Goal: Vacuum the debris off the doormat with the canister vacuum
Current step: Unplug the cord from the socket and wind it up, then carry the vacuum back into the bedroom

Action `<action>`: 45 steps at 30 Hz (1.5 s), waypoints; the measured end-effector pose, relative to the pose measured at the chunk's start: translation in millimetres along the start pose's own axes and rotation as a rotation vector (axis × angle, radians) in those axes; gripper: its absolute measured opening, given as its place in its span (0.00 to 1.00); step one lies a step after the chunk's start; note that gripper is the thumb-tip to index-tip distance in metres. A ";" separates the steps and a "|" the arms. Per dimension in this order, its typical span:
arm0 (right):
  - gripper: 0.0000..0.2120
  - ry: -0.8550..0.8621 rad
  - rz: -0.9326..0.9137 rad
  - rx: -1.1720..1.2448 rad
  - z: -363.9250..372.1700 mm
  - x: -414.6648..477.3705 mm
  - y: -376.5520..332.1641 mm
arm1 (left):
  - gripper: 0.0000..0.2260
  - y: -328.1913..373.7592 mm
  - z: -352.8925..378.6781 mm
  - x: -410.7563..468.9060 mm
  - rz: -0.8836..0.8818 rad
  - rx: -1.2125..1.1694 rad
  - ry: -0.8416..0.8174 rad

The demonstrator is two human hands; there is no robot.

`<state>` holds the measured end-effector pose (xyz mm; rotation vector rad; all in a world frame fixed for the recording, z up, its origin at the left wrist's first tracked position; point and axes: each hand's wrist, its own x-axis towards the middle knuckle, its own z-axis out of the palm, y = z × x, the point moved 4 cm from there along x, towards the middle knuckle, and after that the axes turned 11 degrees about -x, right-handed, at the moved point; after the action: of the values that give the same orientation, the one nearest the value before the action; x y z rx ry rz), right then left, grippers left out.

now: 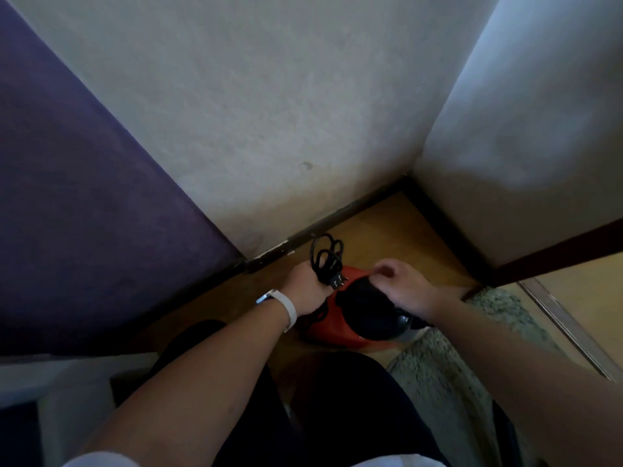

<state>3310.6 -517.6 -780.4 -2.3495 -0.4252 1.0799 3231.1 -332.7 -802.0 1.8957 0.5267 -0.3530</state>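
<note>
A red and black canister vacuum [350, 318] sits on the wooden floor in a wall corner. My left hand [305, 286] grips a bundle of coiled black power cord [325, 256], and its plug [338, 281] sticks out beside my fist above the vacuum. My right hand [403, 286] rests on the top of the canister with its fingers curled at the red edge. A pale speckled doormat [448, 375] lies to the right of the vacuum, partly under my right forearm.
White walls [269, 112] meet in a corner just behind the vacuum, with a dark skirting board along the floor. A purple panel [84, 197] stands on the left. A door threshold strip [566, 328] runs at the right. My dark-clothed legs fill the bottom middle.
</note>
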 end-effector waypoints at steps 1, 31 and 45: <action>0.10 -0.024 0.013 -0.097 1.8 -0.9 15.3 | 0.07 7.6 8.3 2.4 0.032 0.056 -0.073; 0.25 0.459 0.292 -0.263 14.1 -43.4 245.4 | 0.18 36.0 136.7 47.2 0.247 0.916 -0.387; 0.25 0.541 0.666 0.339 116.4 -69.5 346.7 | 0.11 32.6 139.1 46.1 0.345 1.001 -0.228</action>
<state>3199.9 -797.0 -1000.2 -2.3745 0.7228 0.6383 3287.8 -463.3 -849.6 2.7909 -0.2047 -0.6689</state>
